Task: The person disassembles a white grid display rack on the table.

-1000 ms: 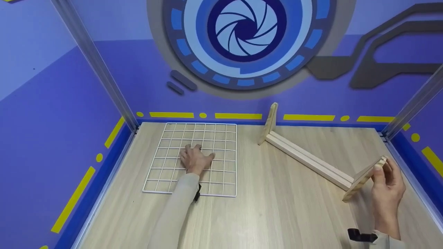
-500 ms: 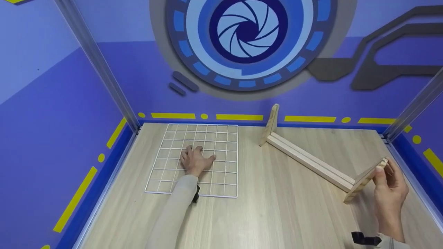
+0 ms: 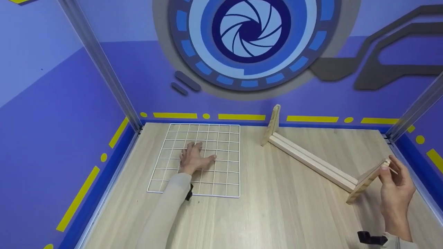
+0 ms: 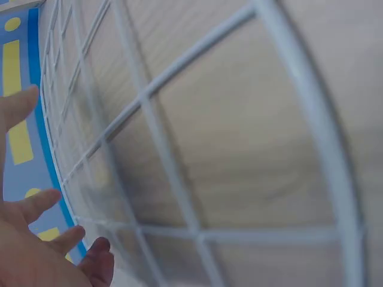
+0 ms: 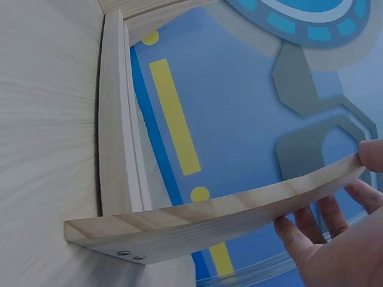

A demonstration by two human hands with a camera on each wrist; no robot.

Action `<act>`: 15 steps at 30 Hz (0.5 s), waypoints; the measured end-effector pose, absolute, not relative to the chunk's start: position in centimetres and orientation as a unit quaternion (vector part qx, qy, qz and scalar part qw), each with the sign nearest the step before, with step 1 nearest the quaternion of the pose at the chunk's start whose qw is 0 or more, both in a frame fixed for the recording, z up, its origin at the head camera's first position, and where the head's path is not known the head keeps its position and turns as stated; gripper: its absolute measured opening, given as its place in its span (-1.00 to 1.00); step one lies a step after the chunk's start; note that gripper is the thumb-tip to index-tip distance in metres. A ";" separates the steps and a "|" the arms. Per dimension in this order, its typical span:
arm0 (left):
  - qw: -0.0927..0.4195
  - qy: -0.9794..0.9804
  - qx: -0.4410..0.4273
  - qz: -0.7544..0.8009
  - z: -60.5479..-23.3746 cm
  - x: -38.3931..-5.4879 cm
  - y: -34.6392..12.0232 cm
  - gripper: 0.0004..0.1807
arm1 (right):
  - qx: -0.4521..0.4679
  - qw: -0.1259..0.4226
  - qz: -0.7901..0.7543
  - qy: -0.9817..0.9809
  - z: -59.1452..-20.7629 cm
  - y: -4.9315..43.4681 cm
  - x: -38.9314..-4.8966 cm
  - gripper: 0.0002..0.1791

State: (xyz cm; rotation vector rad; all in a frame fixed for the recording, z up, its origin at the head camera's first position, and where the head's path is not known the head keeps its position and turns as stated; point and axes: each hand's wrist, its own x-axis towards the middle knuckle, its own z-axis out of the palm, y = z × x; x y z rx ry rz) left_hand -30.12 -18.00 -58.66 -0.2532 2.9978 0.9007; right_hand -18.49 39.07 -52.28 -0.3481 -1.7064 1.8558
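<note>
A white wire grid panel (image 3: 221, 162) lies flat on the left part of the table. Over its middle is my left hand (image 3: 195, 159), fingers spread and slightly bent; whether they touch the wires I cannot tell. The left wrist view has the hand (image 4: 36, 251) at its lower left, with the grid (image 4: 179, 167) across the rest. To the right stands a wooden frame (image 3: 311, 160), a grooved bar between two upright end boards. My right hand (image 3: 397, 192) pinches the top of its near end board (image 5: 221, 218), thumb on one side and fingers on the other.
A wood-grain table (image 3: 256, 214) carries everything. Blue printed walls (image 3: 121, 69) enclose it at the back and both sides. Metal posts (image 3: 104, 69) rise at the back corners. The frame's far end board (image 3: 272, 124) stands close to the back wall.
My left hand and forearm have shifted slightly left over the grid, fingers a little farther forward. The right hand keeps its hold on the end board. The head view has drifted slightly.
</note>
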 end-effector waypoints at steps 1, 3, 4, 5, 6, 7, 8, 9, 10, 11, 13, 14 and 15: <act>-0.001 0.955 -0.074 0.287 -58.2 -30.1 -18.1 -0.01 | -0.127 0.299 0.673 -0.664 -52.1 39.1 -18.5 -0.50; -0.006 0.956 -0.059 0.287 -57.3 -30.3 -18.4 -0.03 | -0.119 0.314 0.618 -0.711 -51.7 39.0 -18.6 -0.50; -0.007 0.956 -0.051 0.287 -56.8 -30.4 -18.6 -0.03 | -0.114 0.323 0.586 -0.734 -51.5 39.0 -18.7 -0.50; -0.006 0.957 -0.044 0.286 -56.4 -30.5 -18.8 -0.03 | -0.106 0.329 0.563 -0.750 -51.2 38.9 -18.9 -0.50; -0.004 0.958 -0.037 0.286 -55.9 -30.6 -19.1 -0.03 | -0.100 0.335 0.539 -0.766 -50.8 38.9 -19.1 -0.49; -0.005 0.957 -0.029 0.288 -55.4 -30.6 -19.4 -0.03 | -0.094 0.339 0.520 -0.778 -50.4 38.8 -19.4 -0.49; -0.003 0.957 -0.023 0.288 -55.0 -30.7 -19.7 -0.03 | -0.088 0.340 0.513 -0.783 -49.9 38.8 -19.7 -0.49; -0.001 0.957 -0.019 0.289 -54.4 -30.7 -19.9 -0.03 | -0.080 0.340 0.504 -0.790 -49.4 38.8 -20.0 -0.48; -0.003 0.957 -0.014 0.289 -53.9 -30.7 -20.2 -0.04 | -0.074 0.337 0.495 -0.798 -48.9 38.8 -20.3 -0.48; -0.006 0.958 -0.011 0.288 -53.4 -30.6 -20.5 -0.04 | -0.066 0.335 0.485 -0.805 -48.4 38.8 -20.7 -0.47; -0.014 0.960 -0.002 0.281 -52.3 -30.5 -21.1 -0.06 | -0.039 0.335 0.464 -0.819 -47.4 38.6 -21.5 -0.48; -0.018 0.962 0.001 0.274 -51.8 -30.5 -21.5 -0.05 | -0.024 0.336 0.449 -0.827 -46.9 38.5 -22.0 -0.48; -0.024 0.963 0.004 0.269 -51.3 -30.4 -21.8 -0.05 | -0.008 0.337 0.434 -0.835 -46.5 38.4 -22.5 -0.48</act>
